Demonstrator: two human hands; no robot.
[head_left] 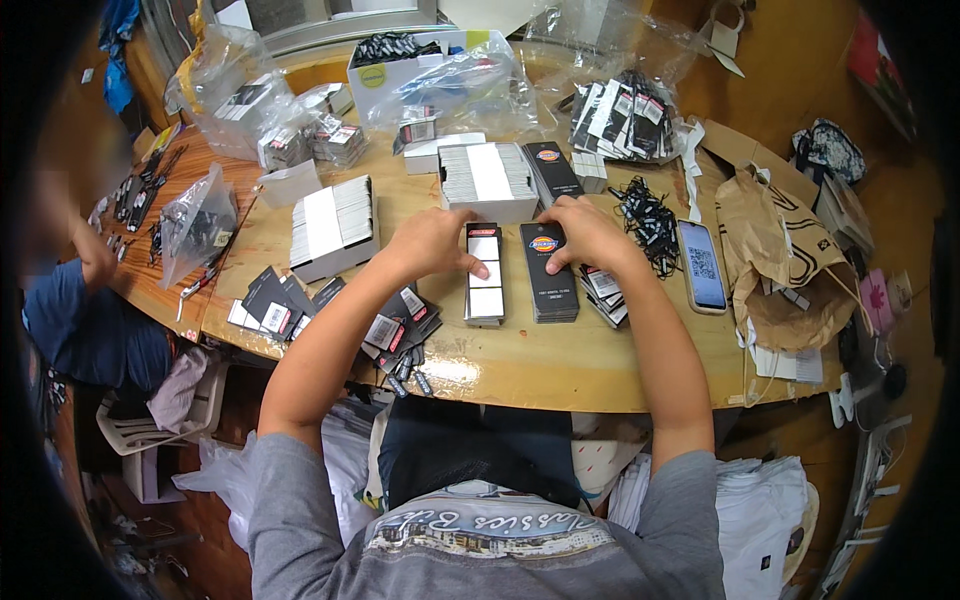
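Our grey shirt (480, 545) fills the bottom of the frame, nearest the lens, and both forearms rise from it toward the middle. Beyond them the round wooden surface (560, 365) spreads across the frame, crowded with stock.

Largest on it are the clear bags (455, 85) at upper middle and the brown paper bag (775, 255) at right. Next come two open boxes of white cards, one at centre top (487, 180), one left of it (333, 228). A phone (702, 264) lies at right, just past a heap of black cords (648, 222). Loose black tags (330, 315) fan out at lower left.

At centre, side by side, stand two short stacks: the white-label stack (485, 275) and the black tag stack (548, 272). Our left hand (432, 243) rests on the white-label stack, thumb laid across its top card, fingers curled at its far end. Our right hand (585, 232) sits on the far end of the black tag stack, fingertips pressing its top edge. Neither hand is closed round anything; both lie flat, pinning the stacks.

To do this well, we judge it best to keep both stacks squared against the fingertips, lift one card at a time with the thumb, and line up edges before pressing.

At far left, another person's arm (85, 255) works at a separate spread of tags.
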